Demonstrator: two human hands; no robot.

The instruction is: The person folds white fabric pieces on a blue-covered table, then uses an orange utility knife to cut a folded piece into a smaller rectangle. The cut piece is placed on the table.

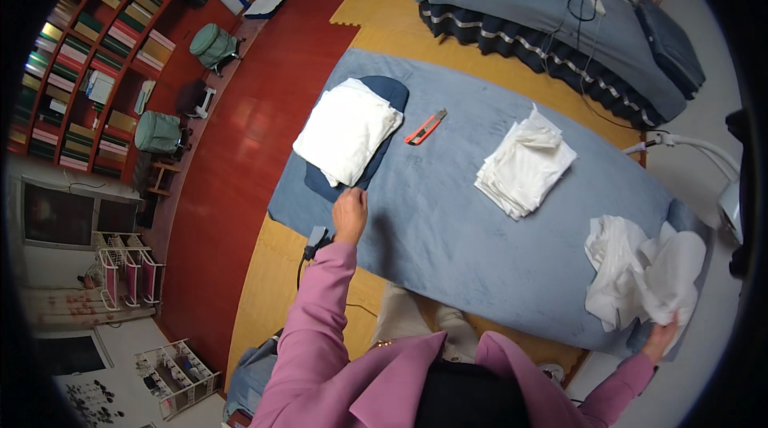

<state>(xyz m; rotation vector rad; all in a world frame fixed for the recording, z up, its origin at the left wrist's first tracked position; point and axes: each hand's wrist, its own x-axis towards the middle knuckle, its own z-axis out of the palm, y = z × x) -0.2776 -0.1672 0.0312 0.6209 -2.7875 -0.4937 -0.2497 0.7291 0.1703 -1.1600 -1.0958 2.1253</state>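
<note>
My left hand (350, 212) has curled fingers at the near edge of a navy pad (388, 92) bearing a folded white cloth stack (344, 128); what they hold, if anything, is hidden. My right hand (662, 334) grips a crumpled white sheet (620, 268) at the right end of the blue-grey covered bed (440, 236). A second folded white stack (524, 164) lies between my hands, farther back. An orange-red box cutter (426, 127) rests beside the navy pad.
Another bed (496, 12) with cables and a tray stands beyond yellow floor mats (368, 4). Shelves of folders (96, 52) and green stools (156, 130) are at left. A white jointed lamp arm (696, 148) is at right, and a grey device with a cord (318, 240) is near my left forearm.
</note>
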